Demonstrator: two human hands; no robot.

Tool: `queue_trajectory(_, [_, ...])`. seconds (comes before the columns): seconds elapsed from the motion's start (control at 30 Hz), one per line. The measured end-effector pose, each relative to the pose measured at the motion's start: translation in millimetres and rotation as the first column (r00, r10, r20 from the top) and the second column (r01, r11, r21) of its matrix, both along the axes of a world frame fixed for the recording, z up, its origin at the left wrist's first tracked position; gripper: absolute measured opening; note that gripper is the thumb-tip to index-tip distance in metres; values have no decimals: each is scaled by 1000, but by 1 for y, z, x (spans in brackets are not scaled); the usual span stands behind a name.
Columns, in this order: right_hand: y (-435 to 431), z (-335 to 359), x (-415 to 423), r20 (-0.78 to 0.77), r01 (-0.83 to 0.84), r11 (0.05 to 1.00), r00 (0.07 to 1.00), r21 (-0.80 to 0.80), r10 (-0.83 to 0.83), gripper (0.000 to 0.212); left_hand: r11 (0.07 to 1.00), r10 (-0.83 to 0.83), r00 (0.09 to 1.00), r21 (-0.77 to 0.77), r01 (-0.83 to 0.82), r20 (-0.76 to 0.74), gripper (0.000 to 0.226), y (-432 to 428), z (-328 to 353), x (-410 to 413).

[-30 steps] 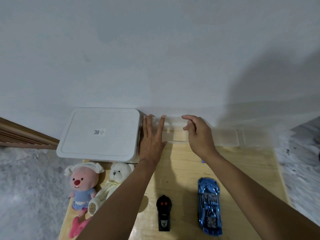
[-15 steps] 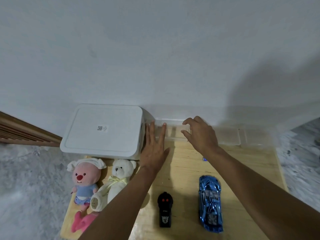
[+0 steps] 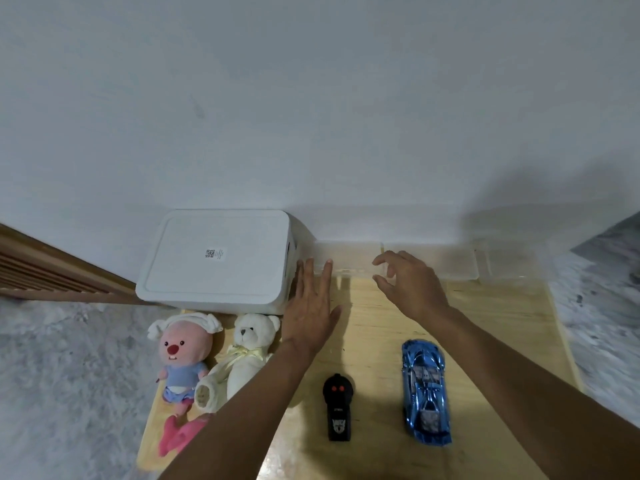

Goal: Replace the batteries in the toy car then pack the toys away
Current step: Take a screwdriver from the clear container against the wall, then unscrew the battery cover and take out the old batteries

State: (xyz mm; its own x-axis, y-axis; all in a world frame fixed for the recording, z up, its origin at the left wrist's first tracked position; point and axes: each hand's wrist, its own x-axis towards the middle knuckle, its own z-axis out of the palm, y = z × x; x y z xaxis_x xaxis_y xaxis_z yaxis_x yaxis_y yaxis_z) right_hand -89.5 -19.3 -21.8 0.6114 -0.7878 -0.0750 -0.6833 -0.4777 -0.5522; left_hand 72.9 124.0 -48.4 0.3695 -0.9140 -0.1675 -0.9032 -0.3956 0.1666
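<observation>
Toy car (image 3: 426, 392) lies untouched, nearer than the clear box (image 3: 349, 259)

Left hand (image 3: 311, 308) flat, fingers together, bracing beside the clear box; right hand (image 3: 410, 284) curls over it, fingers apart (probably reaching for batteries)

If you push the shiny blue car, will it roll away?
Probably yes. The blue toy car seems to sit upright on the smooth wooden board, so a nudge along its length would likely send it rolling. Sideways it should mostly skid. Its glossy shell looks hard and maybe a bit slippery to hold.
</observation>
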Motion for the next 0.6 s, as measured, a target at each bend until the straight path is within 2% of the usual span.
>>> queue_trajectory(0.1, [14, 4, -35, 9, -5, 999, 1000, 47, 5, 26, 999, -52, 998, 6, 52, 26, 84, -3, 13, -8])
queue_trajectory(0.17, [27, 6, -62, -6, 12, 995, 1000, 102, -12, 26, 988, -152, 988, -3, 152, 22, 75, -4, 18, -16])
queue_trajectory(0.2, [34, 7, -76, -27, 29, 992, 999, 124, -26, 26, 977, -211, 977, -8, 211, -21, 71, -4, 19, -22])
queue_trajectory(0.33, [67, -5, -133, -102, 99, 972, 992, 212, -79, 35, 932, -338, 867, -3, 362, -365, 65, 9, 14, -60])
queue_trajectory(0.5, [107, -33, -181, -50, 105, 933, 994, 344, -94, 43, 900, -357, 769, 24, 435, -530, 69, 35, -2, -111])
queue_trajectory(0.6, [116, -39, -188, -7, 119, 886, 992, 448, -130, 45, 914, -331, 764, 15, 406, -554, 69, 43, -7, -126])
